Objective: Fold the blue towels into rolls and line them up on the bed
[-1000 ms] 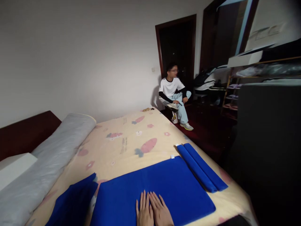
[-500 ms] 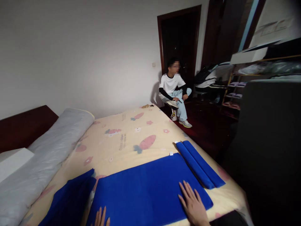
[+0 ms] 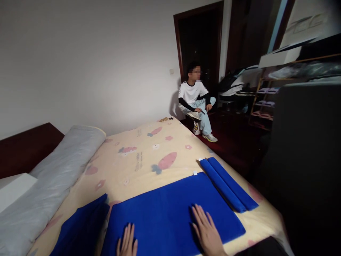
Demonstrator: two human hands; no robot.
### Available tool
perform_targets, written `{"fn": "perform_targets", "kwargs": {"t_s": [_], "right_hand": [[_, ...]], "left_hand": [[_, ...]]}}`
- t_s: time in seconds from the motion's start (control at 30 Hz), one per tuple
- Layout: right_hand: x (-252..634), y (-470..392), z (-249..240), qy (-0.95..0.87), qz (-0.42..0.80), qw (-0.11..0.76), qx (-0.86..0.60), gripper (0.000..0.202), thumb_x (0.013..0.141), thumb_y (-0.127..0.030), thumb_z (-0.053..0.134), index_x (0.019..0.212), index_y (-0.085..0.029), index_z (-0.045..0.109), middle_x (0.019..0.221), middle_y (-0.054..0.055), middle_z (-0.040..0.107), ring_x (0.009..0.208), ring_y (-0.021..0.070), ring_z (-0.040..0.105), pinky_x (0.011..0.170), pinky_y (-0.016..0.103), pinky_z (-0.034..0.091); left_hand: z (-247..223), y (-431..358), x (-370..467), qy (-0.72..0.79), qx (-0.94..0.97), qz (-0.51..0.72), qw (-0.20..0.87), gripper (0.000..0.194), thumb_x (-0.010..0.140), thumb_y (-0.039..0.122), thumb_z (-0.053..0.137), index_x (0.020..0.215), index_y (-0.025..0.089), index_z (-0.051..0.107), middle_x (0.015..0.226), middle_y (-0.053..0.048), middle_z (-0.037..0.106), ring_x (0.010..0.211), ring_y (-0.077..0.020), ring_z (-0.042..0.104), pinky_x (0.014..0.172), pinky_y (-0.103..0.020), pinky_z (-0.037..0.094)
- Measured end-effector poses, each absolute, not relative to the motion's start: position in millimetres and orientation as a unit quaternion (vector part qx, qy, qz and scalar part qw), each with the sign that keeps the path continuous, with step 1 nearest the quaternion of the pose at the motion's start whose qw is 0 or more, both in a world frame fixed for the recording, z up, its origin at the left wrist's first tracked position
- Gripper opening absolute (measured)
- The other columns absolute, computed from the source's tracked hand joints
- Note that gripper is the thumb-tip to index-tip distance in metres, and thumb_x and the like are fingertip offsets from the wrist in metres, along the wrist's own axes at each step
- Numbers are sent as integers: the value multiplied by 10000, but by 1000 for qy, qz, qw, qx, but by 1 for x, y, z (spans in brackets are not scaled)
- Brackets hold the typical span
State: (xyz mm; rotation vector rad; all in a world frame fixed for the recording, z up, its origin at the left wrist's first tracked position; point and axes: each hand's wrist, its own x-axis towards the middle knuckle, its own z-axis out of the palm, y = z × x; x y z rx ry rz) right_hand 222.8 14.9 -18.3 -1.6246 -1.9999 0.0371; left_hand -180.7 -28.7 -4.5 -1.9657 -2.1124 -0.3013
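Observation:
A blue cloth lies spread flat on the bed near me, a small white tag at its far edge. My left hand rests on its near left part, fingers stretched out. Toward the right side, my right hand is on the same cloth with fingers extended; neither hand grips anything. Just right of the cloth lie two blue rolled cloths, side by side. Left of it is a loose heap of blue cloths, darker in shadow.
The bed sheet has carrot and flower prints. A grey bolster and a white box are at the left. A person sits beyond the bed's far corner. A dark upright panel stands at the right.
My right hand has slid left across the cloth, away from the rolls. My left hand has come further into view, moving right and forward. The view has shifted slightly.

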Motion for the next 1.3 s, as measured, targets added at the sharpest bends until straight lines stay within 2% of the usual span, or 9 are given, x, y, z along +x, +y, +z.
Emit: {"fn": "perform_targets", "kwargs": {"t_s": [0.2,0.33,0.43,0.53,0.77,0.83,0.93,1.13,1.3], "right_hand": [[118,56,3,-829,141,225,-493,574,946,-196,326,1510,-231,230,1557,54,270,1429,208,278,1167,415,251],[123,79,3,-844,162,199,-471,539,976,-311,347,1503,-271,246,1549,41,289,1426,222,284,1166,443,247],[173,91,-3,-828,135,185,-511,536,986,-464,321,1490,-286,287,1555,41,285,1426,234,288,1158,476,250],[235,98,-12,-770,72,188,-606,586,975,-527,304,1478,-228,338,1545,77,314,1426,249,288,1151,494,246],[295,96,-25,-730,-14,213,-649,649,955,-574,296,1477,-193,351,1535,96,346,1424,263,289,1148,503,236],[282,94,-22,-720,-21,229,-655,674,948,-588,318,1482,-177,338,1544,111,321,1429,277,276,1152,514,222],[240,93,-13,-750,2,246,-614,651,960,-544,359,1508,-205,267,1556,90,295,1432,263,272,1162,485,218],[133,106,8,-858,114,202,-458,591,961,-239,330,1526,-214,157,1564,56,261,1435,210,264,1166,425,243],[161,141,8,-865,126,167,-456,562,977,-423,342,1506,-250,261,1548,53,311,1427,226,285,1158,454,246]], "left_hand": [[-2,43,-49,-633,-765,-91,75,550,939,192,266,1481,254,193,1536,-16,340,1411,-156,329,1135,-368,349],[-4,62,-19,-629,-773,-76,23,532,945,237,286,1475,252,236,1542,-39,320,1416,-192,324,1153,-419,324],[-1,55,-59,-656,-753,-61,2,512,966,329,246,1477,307,235,1554,-5,299,1431,-190,291,1163,-458,290],[-2,35,-133,-756,-652,-43,29,538,954,399,210,1470,273,300,1552,-31,317,1435,-226,286,1157,-514,264],[-15,-4,-243,-843,-525,-88,74,646,939,502,131,1468,192,337,1481,-129,453,1367,-283,410,1010,-512,436],[-10,3,-229,-821,-554,-101,94,647,944,490,146,1454,158,365,1463,-147,472,1362,-284,416,1029,-495,424],[2,29,-175,-744,-650,-117,99,561,967,384,201,1494,202,258,1516,-89,406,1407,-224,347,1118,-442,339],[8,96,-39,-620,-777,-106,24,568,954,195,231,1506,247,108,1562,-38,308,1434,-167,284,1173,-397,260],[0,109,-56,-639,-765,-74,-2,526,968,288,245,1493,293,207,1557,-23,325,1427,-181,304,1170,-434,248]]}}
